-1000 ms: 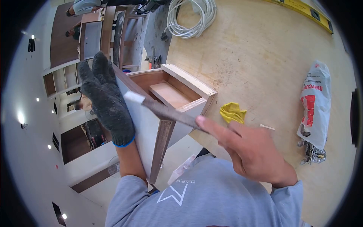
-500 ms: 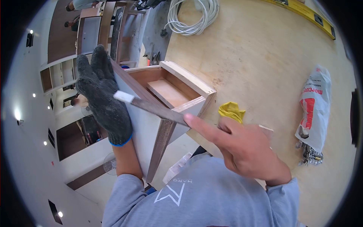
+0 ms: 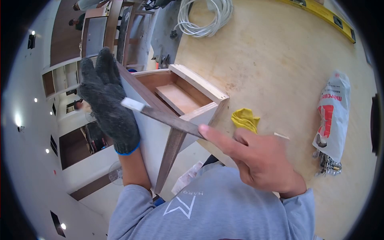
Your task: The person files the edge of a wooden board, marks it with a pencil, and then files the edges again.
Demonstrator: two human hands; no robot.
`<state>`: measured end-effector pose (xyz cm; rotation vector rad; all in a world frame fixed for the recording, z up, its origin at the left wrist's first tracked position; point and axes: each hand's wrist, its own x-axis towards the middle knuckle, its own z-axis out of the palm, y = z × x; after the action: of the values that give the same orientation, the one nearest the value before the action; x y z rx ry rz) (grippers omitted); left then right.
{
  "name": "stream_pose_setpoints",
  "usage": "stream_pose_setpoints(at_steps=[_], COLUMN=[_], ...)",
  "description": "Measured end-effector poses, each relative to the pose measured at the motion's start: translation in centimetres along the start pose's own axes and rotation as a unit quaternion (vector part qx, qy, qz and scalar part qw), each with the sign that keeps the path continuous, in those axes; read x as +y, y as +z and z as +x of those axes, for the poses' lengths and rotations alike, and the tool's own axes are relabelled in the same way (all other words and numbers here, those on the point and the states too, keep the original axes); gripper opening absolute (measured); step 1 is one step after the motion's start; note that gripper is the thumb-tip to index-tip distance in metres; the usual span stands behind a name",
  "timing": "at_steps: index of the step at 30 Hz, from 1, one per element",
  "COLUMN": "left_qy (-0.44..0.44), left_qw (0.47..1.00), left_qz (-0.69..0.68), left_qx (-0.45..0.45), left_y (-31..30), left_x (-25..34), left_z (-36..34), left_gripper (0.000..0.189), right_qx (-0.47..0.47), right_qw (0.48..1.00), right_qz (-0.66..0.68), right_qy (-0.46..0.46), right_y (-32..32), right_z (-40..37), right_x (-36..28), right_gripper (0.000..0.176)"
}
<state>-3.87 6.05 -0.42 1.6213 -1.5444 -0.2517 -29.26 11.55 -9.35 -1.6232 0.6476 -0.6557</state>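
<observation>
A wooden drawer box [image 3: 188,102] with a white outer panel [image 3: 148,136] and a dark brown edge stands tilted at the table's corner. My left hand [image 3: 108,104], in a dark grey glove with a blue cuff, lies against the outside of the white panel, fingers stretched out. In my bare right hand [image 3: 260,160] is a flat metal file [image 3: 172,121] with a pale tip. My index finger points along the file, which lies across the panel's dark edge near the front corner. Its grip end is hidden in my fist.
A crumpled yellow cloth [image 3: 245,119] lies beyond my right hand. On the plywood table [image 3: 272,68] are a coil of white cable [image 3: 206,20], a yellow spirit level [image 3: 324,16] and a plastic bag [image 3: 334,112] with metal hardware. People and cabinets appear in the background.
My right hand and the file have shifted slightly right and down along the panel's edge. My left hand stays against the panel.
</observation>
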Motion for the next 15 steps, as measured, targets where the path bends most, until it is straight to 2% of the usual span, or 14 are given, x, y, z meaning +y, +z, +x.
stream_pose_setpoints(at_steps=[5,8,11,14,15], left_qy=[0.012,0.012,0.015,0.021,0.023], left_qw=[1.000,1.000,1.000,0.999,0.999], left_qz=[0.007,0.011,0.021,0.036,0.044], left_qx=[-0.004,-0.006,-0.006,-0.014,-0.020], left_y=[-0.1,-0.2,-0.1,0.0,0.1], left_x=[0.1,0.2,0.1,0.1,0.1], left_z=[0.1,0.0,0.1,0.1,0.1], left_gripper=[0.051,0.051,0.051,0.051,0.051], right_qx=[0.116,0.076,0.022,0.036,0.064], right_qw=[0.987,0.992,1.000,0.999,0.995], right_qz=[0.106,0.100,0.008,0.005,0.055], right_qy=[-0.037,-0.013,-0.004,-0.040,-0.060], right_y=[3.5,2.1,-0.3,0.5,1.7], right_z=[2.2,0.6,-0.7,0.3,1.1], right_x=[1.9,1.6,0.6,0.5,1.0], right_gripper=[0.068,0.068,0.067,0.068,0.066])
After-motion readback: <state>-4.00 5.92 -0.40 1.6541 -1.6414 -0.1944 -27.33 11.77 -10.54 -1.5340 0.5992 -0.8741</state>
